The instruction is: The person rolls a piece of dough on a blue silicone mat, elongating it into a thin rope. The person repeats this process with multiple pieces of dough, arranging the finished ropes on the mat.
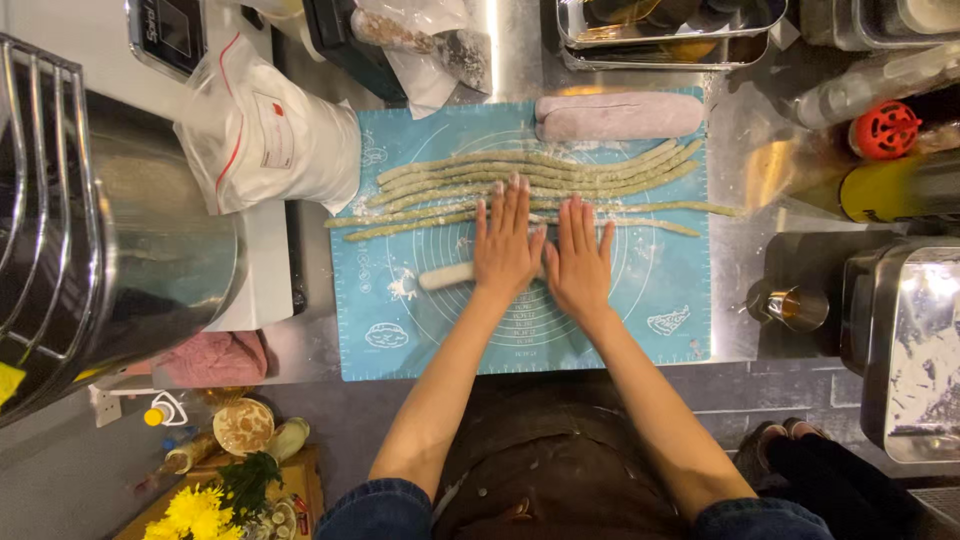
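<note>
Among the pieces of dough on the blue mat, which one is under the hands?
The short pale roll under the left hand and right hand. The long greenish ropes lie farther away, and the thick pinkish log sits at the mat's far edge.

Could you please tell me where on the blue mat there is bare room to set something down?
The near strip of the blue mat, below the left hand and right hand, is bare, as is its near-left corner beyond the pale dough roll. The far half is crowded with green dough ropes and a pinkish dough log.
</note>
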A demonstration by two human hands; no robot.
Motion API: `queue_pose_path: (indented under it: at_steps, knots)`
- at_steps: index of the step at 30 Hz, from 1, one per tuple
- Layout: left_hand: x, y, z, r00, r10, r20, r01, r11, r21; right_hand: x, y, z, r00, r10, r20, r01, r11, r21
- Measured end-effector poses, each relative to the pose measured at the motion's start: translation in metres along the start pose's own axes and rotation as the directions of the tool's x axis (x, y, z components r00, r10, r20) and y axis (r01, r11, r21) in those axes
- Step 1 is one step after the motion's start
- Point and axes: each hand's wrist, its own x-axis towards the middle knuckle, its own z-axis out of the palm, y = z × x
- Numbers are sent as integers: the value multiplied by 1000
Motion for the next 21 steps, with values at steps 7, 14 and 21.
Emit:
queue_pose_path:
  at_steps: [7, 14, 21]
  knots:
    - [-104, 6, -11, 984, 98, 151, -87, 993, -76, -74, 3, -15, 971, -110, 213, 134, 986, -103]
    - [-132, -10, -10, 964, 175, 199, -143, 976, -166, -87, 11, -10, 947, -187, 261, 219, 970, -101]
    - [12, -33, -12, 998, -61, 9, 61, 998, 1, 33, -5, -14, 997, 45, -66, -49, 997, -60]
